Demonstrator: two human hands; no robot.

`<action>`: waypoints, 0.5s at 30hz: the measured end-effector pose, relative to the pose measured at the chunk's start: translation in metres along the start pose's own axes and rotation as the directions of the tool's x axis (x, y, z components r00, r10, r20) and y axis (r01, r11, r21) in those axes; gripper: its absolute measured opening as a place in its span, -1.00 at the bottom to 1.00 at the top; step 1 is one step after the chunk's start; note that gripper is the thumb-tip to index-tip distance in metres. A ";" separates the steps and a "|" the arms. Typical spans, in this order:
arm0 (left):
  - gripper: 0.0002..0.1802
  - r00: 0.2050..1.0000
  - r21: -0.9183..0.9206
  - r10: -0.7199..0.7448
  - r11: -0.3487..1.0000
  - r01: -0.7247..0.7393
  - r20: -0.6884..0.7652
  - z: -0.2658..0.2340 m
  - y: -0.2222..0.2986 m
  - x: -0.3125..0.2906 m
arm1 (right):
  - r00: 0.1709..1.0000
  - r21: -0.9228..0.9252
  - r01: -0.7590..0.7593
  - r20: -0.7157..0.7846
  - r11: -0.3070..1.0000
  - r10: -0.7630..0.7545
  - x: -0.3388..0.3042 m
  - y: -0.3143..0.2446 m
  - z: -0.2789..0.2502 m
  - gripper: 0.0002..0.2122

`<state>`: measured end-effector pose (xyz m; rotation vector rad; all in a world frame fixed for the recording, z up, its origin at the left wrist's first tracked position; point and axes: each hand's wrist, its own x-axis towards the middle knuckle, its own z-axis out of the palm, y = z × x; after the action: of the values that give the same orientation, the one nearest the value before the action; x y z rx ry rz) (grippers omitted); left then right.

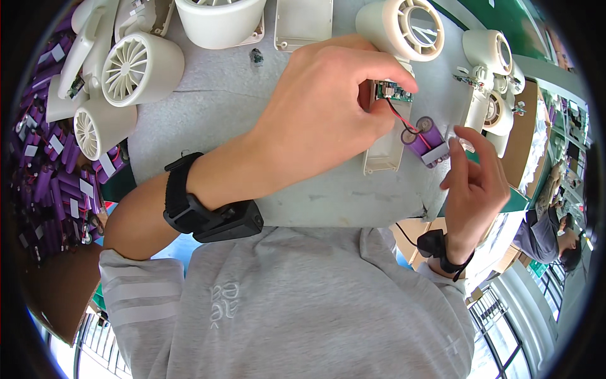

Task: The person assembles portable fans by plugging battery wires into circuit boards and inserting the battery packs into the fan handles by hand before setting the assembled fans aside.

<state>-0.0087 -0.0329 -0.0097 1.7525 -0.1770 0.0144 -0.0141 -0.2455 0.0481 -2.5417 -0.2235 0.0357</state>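
An open white fan housing (382,158), with a round grilled head (401,28) and a shallow tray-like handle, lies in front of me. My left hand (331,95) closes round its upper handle, thumb and index finger on either side of a green circuit board (394,91). Its other fingers are hidden. Red and black wires (402,117) run from the board to a purple two-cell battery pack (426,140), which sits right of the handle. At the pack's right side my right hand (478,186) has thumb and index finger drawn together; what is between them is unclear.
Several white fan bodies (142,69) stand at the left, beside a heap of purple battery packs (53,170). An empty handle shell (303,25) lies at the back. More fan parts (489,54) and a cardboard box (522,139) are at the right. A small dark part (256,57) rests on the grey work surface (208,120).
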 end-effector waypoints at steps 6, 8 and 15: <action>-0.67 0.995 0.065 0.078 0.995 -0.074 -0.061 0.005 -0.002 0.001 | 0.913 -0.115 0.408 0.027 0.906 -0.408 0.000 0.005 -0.004 -0.89; -0.67 0.994 0.077 0.089 0.993 -0.084 -0.065 0.005 -0.003 0.001 | 0.929 -0.144 0.371 0.044 0.918 -0.368 0.002 0.000 -0.002 -0.89; -0.67 0.992 0.102 0.113 0.989 -0.108 -0.051 0.004 -0.004 -0.001 | 0.933 -0.155 0.353 0.131 0.923 -0.334 0.006 -0.005 -0.007 -0.88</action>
<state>-0.0096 -0.0356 -0.0145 1.8368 -0.2354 0.1553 -0.0080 -0.2440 0.0570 -2.6400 -0.7422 0.0098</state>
